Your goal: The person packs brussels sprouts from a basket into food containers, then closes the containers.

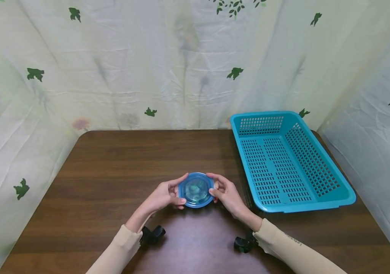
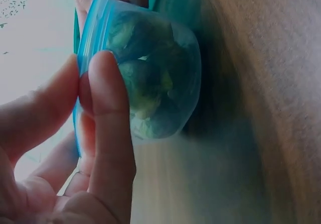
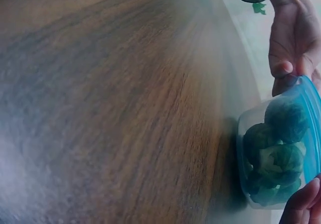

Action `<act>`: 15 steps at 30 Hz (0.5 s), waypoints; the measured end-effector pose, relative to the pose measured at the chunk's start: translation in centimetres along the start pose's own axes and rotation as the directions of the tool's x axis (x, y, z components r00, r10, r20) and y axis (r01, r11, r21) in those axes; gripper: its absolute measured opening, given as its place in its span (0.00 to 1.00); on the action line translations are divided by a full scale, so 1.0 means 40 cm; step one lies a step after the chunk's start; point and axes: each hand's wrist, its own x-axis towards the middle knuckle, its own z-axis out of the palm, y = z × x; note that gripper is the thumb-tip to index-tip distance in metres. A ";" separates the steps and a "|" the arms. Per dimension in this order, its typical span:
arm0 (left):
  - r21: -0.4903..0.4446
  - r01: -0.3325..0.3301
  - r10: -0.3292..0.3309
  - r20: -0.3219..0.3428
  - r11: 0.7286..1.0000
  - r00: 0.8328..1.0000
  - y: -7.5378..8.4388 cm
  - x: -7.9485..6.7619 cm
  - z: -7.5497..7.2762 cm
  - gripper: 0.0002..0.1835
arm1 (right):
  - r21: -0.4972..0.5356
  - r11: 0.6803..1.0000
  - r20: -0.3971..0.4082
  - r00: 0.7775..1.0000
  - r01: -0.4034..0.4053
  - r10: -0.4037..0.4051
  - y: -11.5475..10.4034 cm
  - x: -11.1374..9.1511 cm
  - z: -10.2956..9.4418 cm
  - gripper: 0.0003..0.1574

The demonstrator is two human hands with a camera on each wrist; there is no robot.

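Container (image 1: pixel 196 190) with blue lid sits on the desk (image 1: pixel 112 171) between my hands: left hand (image 1: pixel 163 195) pinches its 9 o'clock rim, right hand (image 1: pixel 226 192) its 3 o'clock rim, equally near.

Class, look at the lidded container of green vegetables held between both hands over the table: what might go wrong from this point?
1. The container is held only by fingertips of the left hand and right hand at its blue lid; it may slip onto the table.
2. If the lid is not fully sealed, squeezing the rim might pop it and spill the green vegetables.
3. The basket overhangs nothing visibly, but a careless arm could nudge it.
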 end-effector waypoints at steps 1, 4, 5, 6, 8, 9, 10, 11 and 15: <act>0.001 0.002 -0.002 0.007 1.000 1.000 0.001 0.001 -0.002 0.42 | 0.002 1.000 -0.005 1.000 0.004 -0.004 0.007 0.001 0.000 0.29; 0.004 -0.007 0.007 0.033 1.000 0.999 0.002 0.003 -0.008 0.42 | -0.010 1.000 -0.009 1.000 0.022 -0.022 0.017 0.000 0.002 0.28; 0.005 -0.012 0.012 0.044 1.000 0.999 0.001 0.004 -0.010 0.42 | -0.017 0.999 -0.007 1.000 0.028 -0.029 0.019 0.000 0.002 0.28; 0.005 -0.017 0.016 0.055 1.000 0.998 0.001 0.004 -0.012 0.43 | -0.021 0.999 -0.004 0.999 0.035 -0.035 0.020 -0.002 0.003 0.28; 0.007 -0.027 0.027 0.075 1.000 0.997 0.000 0.003 -0.016 0.43 | -0.028 0.998 0.013 0.999 0.053 -0.053 0.021 -0.005 0.003 0.28; 0.003 -0.031 0.031 0.086 1.000 0.996 0.000 0.003 -0.018 0.43 | -0.029 0.998 0.024 0.998 0.058 -0.057 0.021 -0.006 0.003 0.28; -0.001 -0.033 0.033 0.095 0.999 0.995 0.000 0.003 -0.020 0.43 | -0.027 0.998 0.037 0.998 0.060 -0.059 0.022 -0.007 0.003 0.29; -0.006 -0.032 0.033 0.104 0.999 0.994 -0.001 0.003 -0.022 0.43 | -0.021 0.998 0.051 0.997 0.060 -0.059 0.022 -0.008 0.001 0.29; -0.018 -0.021 0.024 0.142 1.000 0.990 -0.003 0.003 -0.027 0.44 | 0.025 0.999 0.102 0.994 0.037 -0.040 0.023 -0.012 -0.006 0.32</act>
